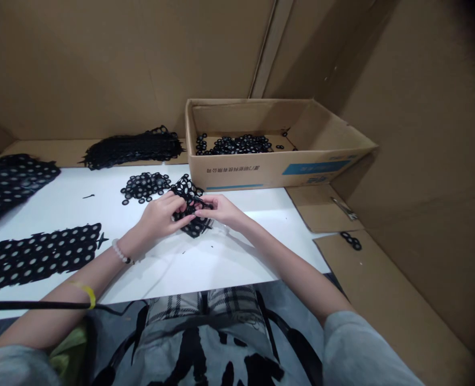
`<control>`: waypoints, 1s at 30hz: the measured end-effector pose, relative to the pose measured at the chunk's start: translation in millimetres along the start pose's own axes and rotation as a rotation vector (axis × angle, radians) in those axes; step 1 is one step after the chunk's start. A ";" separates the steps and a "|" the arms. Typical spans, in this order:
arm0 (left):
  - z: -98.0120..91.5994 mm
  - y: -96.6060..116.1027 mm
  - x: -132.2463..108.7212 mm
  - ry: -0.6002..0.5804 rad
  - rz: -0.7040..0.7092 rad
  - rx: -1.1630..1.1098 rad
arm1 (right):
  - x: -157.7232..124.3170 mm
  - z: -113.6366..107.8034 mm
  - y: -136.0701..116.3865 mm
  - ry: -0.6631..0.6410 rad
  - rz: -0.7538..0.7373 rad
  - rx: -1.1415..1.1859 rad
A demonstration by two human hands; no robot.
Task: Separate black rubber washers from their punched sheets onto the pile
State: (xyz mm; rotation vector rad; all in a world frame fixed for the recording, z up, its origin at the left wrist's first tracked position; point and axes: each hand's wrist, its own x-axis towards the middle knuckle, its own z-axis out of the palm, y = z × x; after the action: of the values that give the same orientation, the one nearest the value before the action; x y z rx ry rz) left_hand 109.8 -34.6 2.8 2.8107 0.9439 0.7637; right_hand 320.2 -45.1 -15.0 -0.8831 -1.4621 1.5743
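Observation:
Both hands meet over the white tabletop, at a small black sheet full of round holes (193, 228), perhaps moulded rubber rings still joined together. My left hand (162, 215) has its fingers curled onto the sheet's left side. My right hand (223, 210) pinches its right side with thumb and fingers. The fingers partly cover the sheet, so its exact shape is hidden. Just beyond my left hand lies a heap of loose black rings (145, 186).
A cardboard box (237, 170) holding black rings (241, 145) stands at the back. Left lie a dotted black sheet (40, 254), a larger pile of sheets (10, 182) and a black bundle (135, 149). Tweezers (344, 209) and joined rings (350, 241) lie on cardboard at right.

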 end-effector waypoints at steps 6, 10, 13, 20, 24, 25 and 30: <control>-0.6 -8.2 3.0 -0.089 0.004 -0.053 | -0.5 -2.1 0.8 -0.041 0.009 -0.055; 2.0 -3.1 4.4 -0.081 0.115 0.066 | 0.8 1.0 5.5 -0.060 0.034 -0.124; 5.3 1.2 5.1 -0.057 0.146 0.142 | 1.6 4.9 9.6 -0.041 0.041 -0.175; 3.6 -1.2 6.1 -0.010 0.116 0.091 | 4.6 1.4 12.9 0.050 0.069 -0.301; -0.1 -3.5 5.5 -0.001 0.134 0.081 | 3.6 0.4 10.1 0.068 0.019 -0.365; -0.2 -3.1 5.2 0.002 0.137 0.089 | 2.5 1.8 9.2 0.057 0.000 -0.367; 2.7 1.8 4.3 0.010 0.157 0.121 | -4.1 10.8 4.4 0.084 -0.041 -0.483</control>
State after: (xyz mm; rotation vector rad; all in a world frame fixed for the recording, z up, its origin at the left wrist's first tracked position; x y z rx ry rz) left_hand 115.0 -33.3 2.7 3.0176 0.8038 0.7628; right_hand 311.9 -53.6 -18.5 -1.1652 -1.8210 1.1515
